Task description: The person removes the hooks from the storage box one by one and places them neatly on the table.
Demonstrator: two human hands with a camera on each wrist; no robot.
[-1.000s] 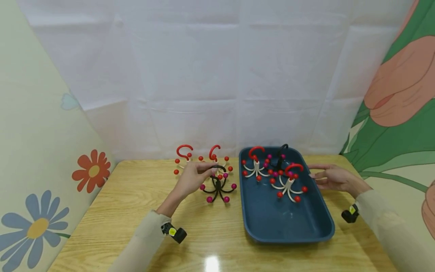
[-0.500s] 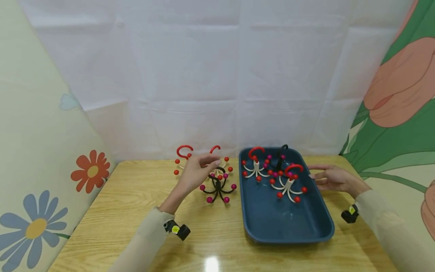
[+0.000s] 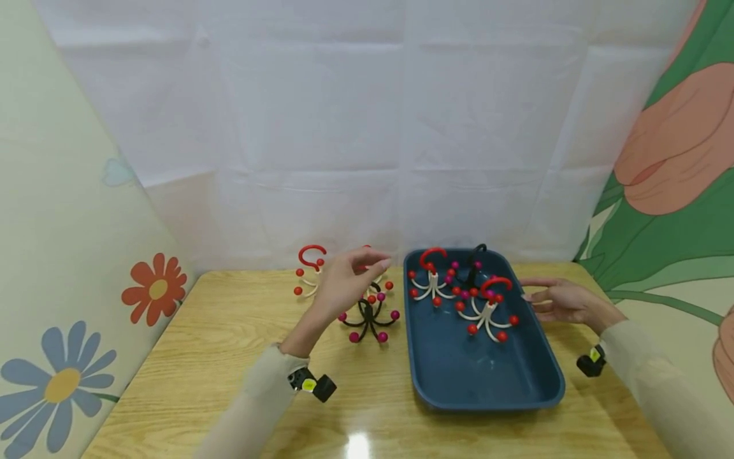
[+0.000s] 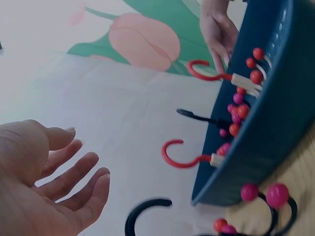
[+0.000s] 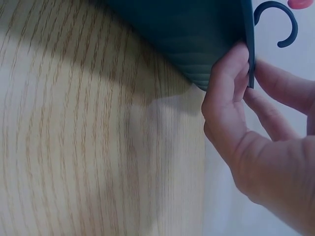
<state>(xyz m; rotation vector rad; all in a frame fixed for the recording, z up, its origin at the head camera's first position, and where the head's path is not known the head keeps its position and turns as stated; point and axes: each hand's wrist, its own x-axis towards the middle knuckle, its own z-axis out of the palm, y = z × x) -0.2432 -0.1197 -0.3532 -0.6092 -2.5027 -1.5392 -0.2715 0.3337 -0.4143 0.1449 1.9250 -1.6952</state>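
Note:
My left hand (image 3: pixel 350 280) hovers with fingers loosely spread, holding nothing; the left wrist view shows its palm and several bent fingers. Just below it, on the table, stands a black multi-arm hanging hook (image 3: pixel 368 312) with pink ball tips, its curved top (image 4: pixel 142 211) near that hand. My right hand (image 3: pixel 559 303) pinches the rim of a dark blue plastic bin (image 3: pixel 482 379), fingers on both sides of the edge in the right wrist view (image 5: pixel 250 59). Inside the bin are two white hanging hooks (image 3: pixel 489 312) with red tops and a black hanging hook (image 3: pixel 471 277).
Behind my left hand, a white hanging hook with red balls (image 3: pixel 389 285) is mostly hidden. Another red-topped hook (image 3: pixel 312 256) stands at its left, near the white cloth backdrop (image 3: pixel 309 127). All this rests on a wooden table (image 3: pixel 218 331) between flower-printed walls.
My left hand has left the black hook's curved top, where its fingertips were, rising and shifting right. The right hand, the bin and the hooks have stayed in place.

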